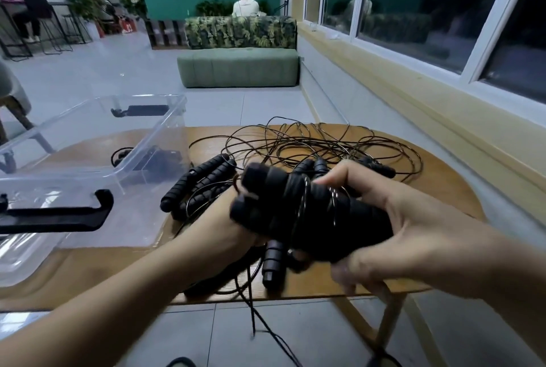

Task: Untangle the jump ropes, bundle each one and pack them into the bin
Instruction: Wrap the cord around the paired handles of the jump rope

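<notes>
left grip [236,229] and right grip [396,236] both clasp the wrapped handle bundle [295,213] between them, held above the desk [443,189], loose ropes [310,142] lying beyond, clear bin [88,142] to the left.

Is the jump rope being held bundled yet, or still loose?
Bundled: its thin cable is wound round the two black handles. Whether the end is secured, cannot tell.
</notes>
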### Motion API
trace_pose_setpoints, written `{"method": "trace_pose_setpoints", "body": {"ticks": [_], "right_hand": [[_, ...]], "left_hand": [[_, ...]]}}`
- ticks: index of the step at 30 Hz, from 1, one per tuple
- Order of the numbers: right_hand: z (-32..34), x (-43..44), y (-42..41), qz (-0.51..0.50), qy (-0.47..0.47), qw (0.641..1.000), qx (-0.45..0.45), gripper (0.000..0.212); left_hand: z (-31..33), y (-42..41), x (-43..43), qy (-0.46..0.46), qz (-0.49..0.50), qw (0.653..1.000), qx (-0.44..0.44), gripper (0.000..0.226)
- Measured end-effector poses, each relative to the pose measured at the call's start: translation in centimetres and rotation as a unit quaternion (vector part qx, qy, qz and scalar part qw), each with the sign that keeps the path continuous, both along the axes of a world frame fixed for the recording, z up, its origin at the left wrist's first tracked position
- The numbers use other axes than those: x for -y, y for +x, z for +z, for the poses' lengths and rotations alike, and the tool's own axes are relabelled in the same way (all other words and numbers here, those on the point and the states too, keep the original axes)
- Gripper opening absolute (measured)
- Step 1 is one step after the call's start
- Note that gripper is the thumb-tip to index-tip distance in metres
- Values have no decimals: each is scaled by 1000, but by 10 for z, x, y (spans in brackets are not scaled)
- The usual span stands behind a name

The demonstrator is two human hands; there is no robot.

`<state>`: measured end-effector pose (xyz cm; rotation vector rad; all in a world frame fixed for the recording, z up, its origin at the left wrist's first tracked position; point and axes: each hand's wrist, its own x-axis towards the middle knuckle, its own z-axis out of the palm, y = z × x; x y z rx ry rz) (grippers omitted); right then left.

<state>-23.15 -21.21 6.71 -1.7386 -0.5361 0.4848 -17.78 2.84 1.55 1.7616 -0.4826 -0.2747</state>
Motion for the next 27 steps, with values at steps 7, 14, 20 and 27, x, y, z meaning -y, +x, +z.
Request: {"method": "trace_pose_setpoints", "body": {"ticks": [7,14,20,27], "right_hand": [[16,1,5,-184,20,980,68,61],[-6,14,9,-286,-102,941,150,63],[-9,26,8,-184,-194,962,56,67],[-3,22,-7,7,-183,983,-34,73]], "left_hand": [[-2,-9,27,21,4,998,56,33],[5,-15,17,287,-29,924,252,25],[16,-4,-2,185,14,937,297,29],[25,2,-6,68,-90,976,188,17]]}}
